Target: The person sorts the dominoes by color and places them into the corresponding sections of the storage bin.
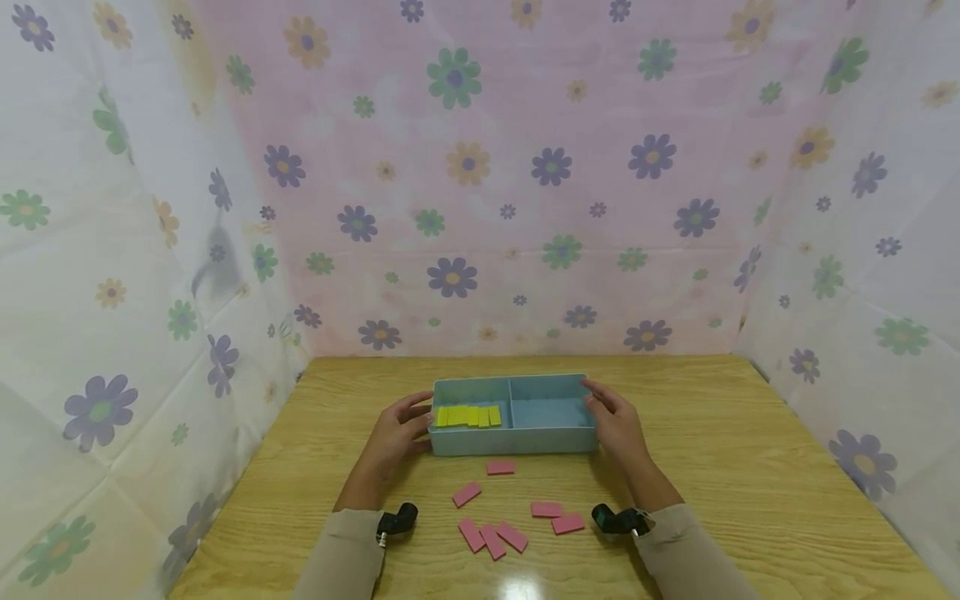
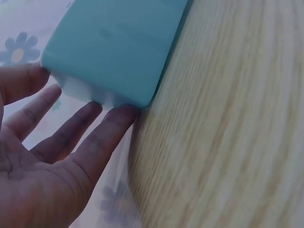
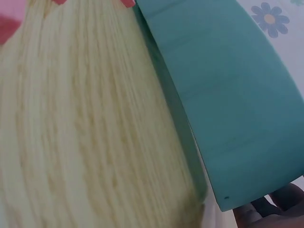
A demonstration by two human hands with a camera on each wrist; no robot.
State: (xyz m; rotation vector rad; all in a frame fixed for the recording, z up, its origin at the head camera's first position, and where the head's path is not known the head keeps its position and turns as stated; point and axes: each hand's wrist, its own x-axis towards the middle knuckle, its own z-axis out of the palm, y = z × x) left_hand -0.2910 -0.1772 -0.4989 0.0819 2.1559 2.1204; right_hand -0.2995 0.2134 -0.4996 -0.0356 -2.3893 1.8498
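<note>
A light blue divided box (image 1: 480,442) stands crosswise at mid-table, its long front wall toward me. Several flat yellow blocks (image 1: 468,416) lie in a row in its left compartment; the right compartment (image 1: 549,412) shows its blue floor. My left hand (image 1: 392,435) holds the box's left end, fingertips against the end wall and one at the upper corner. At the other end, my right hand (image 1: 621,427) grips the right side, with thumb and a finger over the rim. In the right wrist view, the box's front wall (image 3: 228,95) hides most of that hand.
Several pink blocks lie loose between my forearms, such as a pink block (image 1: 501,468) just in front of the box and another (image 1: 567,523) near my right wrist. Flowered cloth (image 1: 517,167) walls the wooden table (image 1: 300,467) at the back and both sides.
</note>
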